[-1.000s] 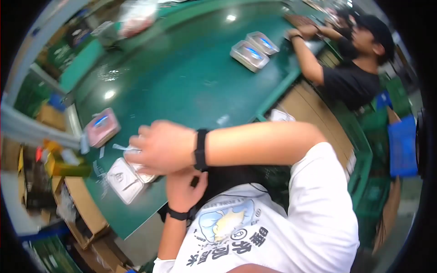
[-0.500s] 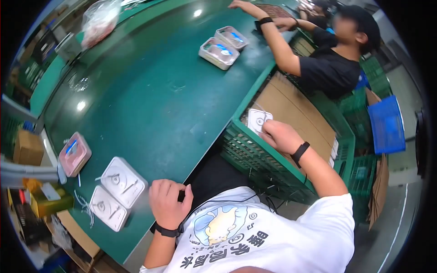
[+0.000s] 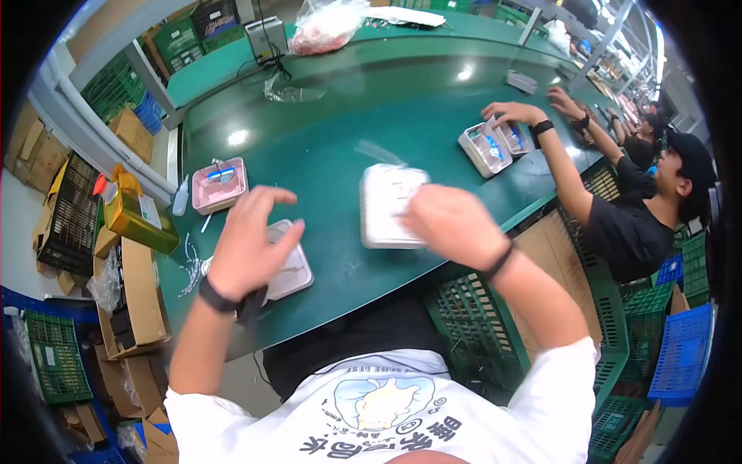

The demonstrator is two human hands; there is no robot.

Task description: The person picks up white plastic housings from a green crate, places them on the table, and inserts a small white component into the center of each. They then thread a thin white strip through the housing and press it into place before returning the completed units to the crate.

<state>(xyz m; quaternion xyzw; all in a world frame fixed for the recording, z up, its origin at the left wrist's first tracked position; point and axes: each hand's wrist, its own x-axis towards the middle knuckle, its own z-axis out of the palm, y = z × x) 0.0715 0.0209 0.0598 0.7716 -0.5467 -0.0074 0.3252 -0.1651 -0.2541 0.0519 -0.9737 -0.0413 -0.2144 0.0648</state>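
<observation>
Where the near edge of the smooth green tabletop (image 3: pixel 325 139) runs, a white rounded-square plastic box (image 3: pixel 295 272) is laid flat, partly covered by the bare left hand (image 3: pixel 249 251). Left grip: fingers and thumb spread wide, no object seen between them; whether the box underneath is touched cannot be told

Just off the table at right, a green plastic crate with slotted walls (image 3: pixel 471 309) is seen, not touched by either hand

A bit farther out, a second, pale white rounded-square box (image 3: pixel 384 207) is held by its right edge in the bare right hand (image 3: pixel 454 224), fingers closed on that edge. Hand and box are motion-blurred; clearance over the tabletop cannot be read

Key relation: the held box lies left of the right grip, between the two hands. The flat box is placed farther left and closer to the body, with bare green surface between the two boxes. The left hand is clearly nearer the flat one. The held box is near square; its slightly longer axis is pointed away from the body

Beyond the left hand, a pink rounded-square plastic tray (image 3: pixel 216 195) is set well apart from both boxes. Farther right, a clear-topped pale rectangular tray (image 3: pixel 485 151) is reached over by a co-worker's hand (image 3: pixel 516 114). At the far side, a clear plastic bag with pinkish contents (image 3: pixel 328 27) is left lying
</observation>
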